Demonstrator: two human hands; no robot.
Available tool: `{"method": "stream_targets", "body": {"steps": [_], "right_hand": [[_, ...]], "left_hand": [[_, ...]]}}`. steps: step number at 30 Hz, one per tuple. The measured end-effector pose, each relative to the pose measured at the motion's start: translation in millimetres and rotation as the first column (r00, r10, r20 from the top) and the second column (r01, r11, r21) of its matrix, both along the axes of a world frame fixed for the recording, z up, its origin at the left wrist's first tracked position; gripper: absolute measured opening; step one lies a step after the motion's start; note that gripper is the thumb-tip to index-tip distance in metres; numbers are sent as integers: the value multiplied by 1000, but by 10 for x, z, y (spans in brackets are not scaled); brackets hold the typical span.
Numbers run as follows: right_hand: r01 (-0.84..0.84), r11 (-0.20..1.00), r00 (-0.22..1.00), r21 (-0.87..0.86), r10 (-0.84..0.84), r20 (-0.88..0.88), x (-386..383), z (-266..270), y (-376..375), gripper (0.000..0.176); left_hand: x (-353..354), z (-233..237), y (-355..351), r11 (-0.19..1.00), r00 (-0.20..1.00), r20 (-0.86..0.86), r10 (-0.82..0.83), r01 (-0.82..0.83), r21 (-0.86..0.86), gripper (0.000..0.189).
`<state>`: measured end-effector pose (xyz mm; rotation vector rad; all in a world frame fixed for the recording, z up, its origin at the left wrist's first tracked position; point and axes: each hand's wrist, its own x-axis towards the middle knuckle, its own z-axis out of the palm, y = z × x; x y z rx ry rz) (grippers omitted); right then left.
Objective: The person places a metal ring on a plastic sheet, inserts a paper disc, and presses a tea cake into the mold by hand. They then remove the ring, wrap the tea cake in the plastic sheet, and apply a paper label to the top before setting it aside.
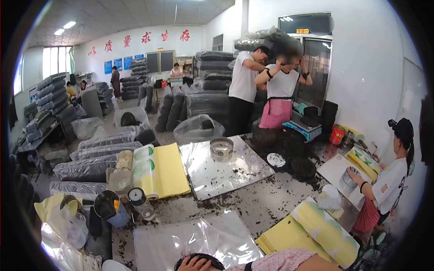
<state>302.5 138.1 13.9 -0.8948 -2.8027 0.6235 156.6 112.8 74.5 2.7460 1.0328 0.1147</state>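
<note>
At the bottom edge my left hand (195,263) lies with curved fingers over a dark round thing (210,258); its lower part is cut off, so I cannot make out its kind. To the right, a bare forearm (312,263) and pink checked cloth (280,261) cross the bottom edge; my right hand does not show. Just beyond lies a clear plastic sheet (194,241) on the table. A stack of yellow paper (282,235) with a strip of round green-and-yellow labels (325,230) sits to the right.
A metal ring (221,149) stands on a silver board (217,180). Dark crumbs and a round black cake (303,169) lie behind it. A cup (110,207) and dial jar (141,203) stand left. Several co-workers are around; one touches a metal ring (349,177) at right.
</note>
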Motion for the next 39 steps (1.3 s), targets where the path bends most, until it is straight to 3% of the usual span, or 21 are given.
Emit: {"method": "stream_targets", "body": {"steps": [1, 2, 4, 5, 8, 9, 10, 11, 12, 13, 14, 16, 17, 20, 21, 24, 28, 32, 34, 37, 39], "right_hand": [[-5, 1000, 1000, 1, 5, 24, -4, -45, 35, 66], [-6, 1000, 999, -6, 6, 50, -19, -96, 34, 66], [-21, 1000, 996, -9, 22, 90, -56, -173, 15, 65], [-31, 999, 993, -9, 32, 109, -62, -209, -17, 64], [-101, 995, 980, 9, 98, 175, -20, -437, -101, 63], [-132, 991, 973, 37, 123, 194, -19, -575, -124, 63], [-17, 987, 1000, 157, 17, 2, 100, -273, -207, 48], [25, 980, 1000, -199, -27, -11, 183, 33, -141, 47], [55, 854, 998, -517, -61, 5, 233, 268, -54, 46], [19, 934, 998, -357, -38, -47, 306, 395, -106, 52], [1, 982, 995, -189, -21, -101, 409, 474, -132, 58], [162, 979, 882, 127, -86, -464, 459, 309, -260, 70], [147, 962, 922, 229, -49, -385, 434, 337, -288, 79], [201, 965, 975, 167, -179, -134, 282, 460, -325, 76], [196, 955, 980, 224, -187, -62, 215, 385, -314, 70], [200, 933, 980, 300, -191, -60, 198, 254, -293, 67], [212, 950, 975, 229, -188, -122, 233, 285, -296, 66], [125, 967, 988, 220, -142, 63, 219, 470, -301, 61], [72, 994, 983, 84, -56, -177, 234, 368, -325, 62], [9, 986, 993, 168, 10, -115, 230, 316, -347, 73], [-12, 991, 1000, 135, 13, -10, 166, 249, -319, 81]], "left_hand": [[-25, -347, 31, 980, 1000, 16, -11, 8, 199, 98], [36, -37, -10, 999, 987, 156, 35, -37, 5, 96], [5, -88, -28, 991, 1000, 12, -23, 21, 130, 96], [34, 81, -102, 995, 990, 143, 12, -26, 92, 90], [31, 90, -181, 988, 997, 77, -4, -8, 153, 82], [11, -24, -188, 989, 979, 178, 98, -76, -126, 76], [-29, -43, -234, 985, 946, 307, 103, -53, -166, 69], [-21, 127, -348, 993, 917, 384, 105, -75, -91, 66], [19, 322, -453, 994, 883, 458, 100, -113, -1, 64], [17, 407, -505, 975, 848, 521, 92, -184, 127, 52], [-154, 69, -484, 982, 931, 321, 172, -189, 23, 92], [-167, -196, -453, 943, 910, 287, 299, -328, 56, 85], [-158, -219, -464, 935, 911, 248, 329, -351, 48, 82], [-19, -124, -381, 902, 908, 3, 419, -417, 114, 73], [33, -250, -337, 875, 885, 33, 465, -464, 134, 70], [200, -337, -304, 837, 854, 6, 520, -511, 196, 64], [160, -383, -305, 834, 861, 15, 508, -496, 242, 62], [-230, 97, -390, 846, 641, 582, 501, -504, -173, 57], [-490, 345, -626, 706, 635, 531, 561, -702, 92, 49], [-852, -10, -927, 483, 322, 445, 836, -817, -316, 33], [-969, 83, -1059, 473, 364, 304, 880, -635, -610, 25]]}}
